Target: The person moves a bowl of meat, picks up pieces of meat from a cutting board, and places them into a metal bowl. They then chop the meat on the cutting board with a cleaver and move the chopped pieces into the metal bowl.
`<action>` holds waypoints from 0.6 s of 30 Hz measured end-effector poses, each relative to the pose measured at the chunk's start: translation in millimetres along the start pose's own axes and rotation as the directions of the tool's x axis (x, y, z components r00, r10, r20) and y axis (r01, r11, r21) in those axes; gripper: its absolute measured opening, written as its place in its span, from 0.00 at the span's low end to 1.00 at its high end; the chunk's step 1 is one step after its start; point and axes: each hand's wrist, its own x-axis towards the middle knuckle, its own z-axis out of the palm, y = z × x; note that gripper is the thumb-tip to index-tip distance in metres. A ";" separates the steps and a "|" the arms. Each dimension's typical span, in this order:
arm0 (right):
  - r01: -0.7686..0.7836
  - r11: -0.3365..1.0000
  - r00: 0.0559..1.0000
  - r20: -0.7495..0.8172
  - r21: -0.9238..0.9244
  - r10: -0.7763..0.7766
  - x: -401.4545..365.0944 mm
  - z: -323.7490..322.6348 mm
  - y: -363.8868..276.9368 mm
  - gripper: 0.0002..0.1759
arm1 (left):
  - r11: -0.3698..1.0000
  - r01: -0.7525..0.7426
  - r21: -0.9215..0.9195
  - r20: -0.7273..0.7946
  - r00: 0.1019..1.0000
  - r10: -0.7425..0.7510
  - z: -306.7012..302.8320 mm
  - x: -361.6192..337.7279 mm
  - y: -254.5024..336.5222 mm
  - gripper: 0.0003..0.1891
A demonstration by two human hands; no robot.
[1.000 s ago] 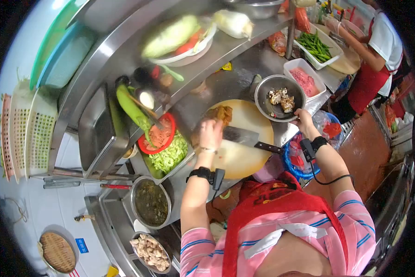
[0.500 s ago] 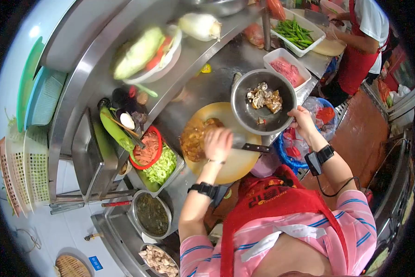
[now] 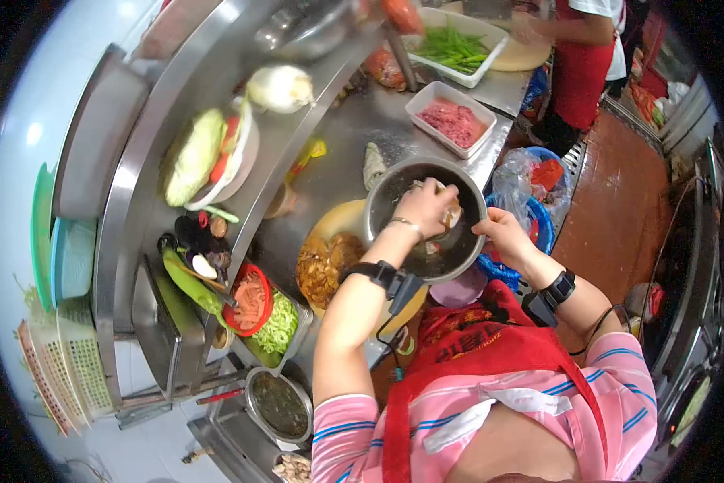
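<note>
My left hand [image 3: 428, 208] is down inside a steel bowl [image 3: 386, 266], its fingers curled round pale and brown food pieces [image 3: 452, 216]. At the bowl's right rim, my right hand [image 3: 503, 233] pinches the edge. The bowl is held over the right part of a round yellowish cutting board [image 3: 338, 219]. Brown chopped food [image 3: 323, 266] lies in a heap on the board's left side, near my left forearm. No knife shows in this view.
White tray of pink meat [image 3: 450, 121] behind the bowl; tray of green vegetables [image 3: 459, 44] farther back. Red basket [image 3: 251, 299] of orange slices at left. Shelf above left holds a cabbage [image 3: 280, 88]. Blue-rimmed bins [image 3: 543, 225] stand right. A co-worker [image 3: 575, 72] stands at upper right.
My left hand has moved from the brown heap into the bowl and closed on food pieces. The bowl has shifted slightly left and down. The knife seen earlier on the board no longer shows.
</note>
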 end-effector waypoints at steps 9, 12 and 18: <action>-0.009 0.973 0.996 -0.083 0.230 0.029 -3.4 -31.1 1.4 0.09 | 0.564 -0.269 -0.781 -0.483 0.832 -0.274 -44.5 17.6 -17.1 0.32; -0.008 0.980 0.996 -0.091 0.197 0.026 -11.8 -38.5 -5.8 0.10 | 0.252 -0.361 -0.898 -0.434 0.823 -0.366 -49.7 15.4 -19.6 0.33; 0.043 0.985 0.990 -0.139 0.165 -0.020 -24.4 -61.2 -13.3 0.11 | 0.614 -0.033 -0.789 -0.370 0.822 -0.432 -44.5 -17.0 -65.5 0.32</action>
